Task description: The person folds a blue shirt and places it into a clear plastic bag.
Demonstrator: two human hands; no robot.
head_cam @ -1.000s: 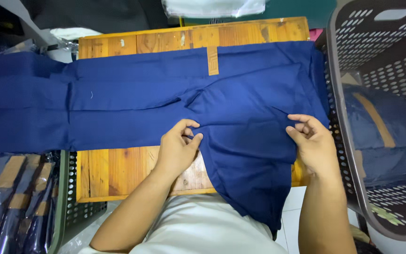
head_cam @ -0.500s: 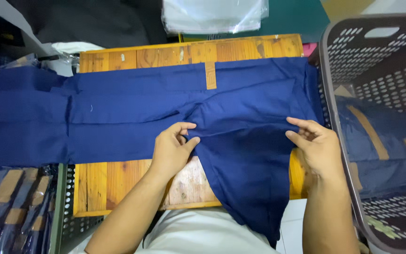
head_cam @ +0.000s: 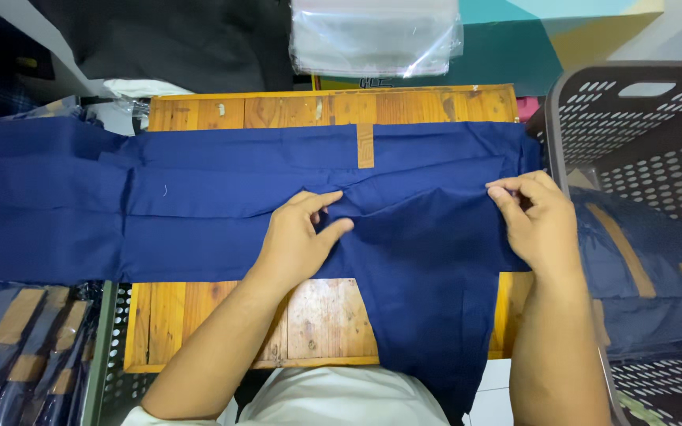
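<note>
A navy blue garment (head_cam: pixel 222 205) with a tan strip lies stretched across a small wooden table (head_cam: pixel 199 315), one part hanging over the near edge toward me. My left hand (head_cam: pixel 300 237) pinches a fold of the cloth near the table's middle. My right hand (head_cam: pixel 537 221) grips the cloth's right edge near the table's right side. Both hands lift the fabric slightly.
A grey perforated plastic basket (head_cam: pixel 633 134) at the right holds more blue garments with tan strips. A basket at the lower left (head_cam: pixel 104 347) holds bagged blue items (head_cam: pixel 17 347). A stack of clear plastic bags (head_cam: pixel 376 35) lies beyond the table.
Both hands have moved away from me, carrying the gripped fold of cloth farther up over the table.
</note>
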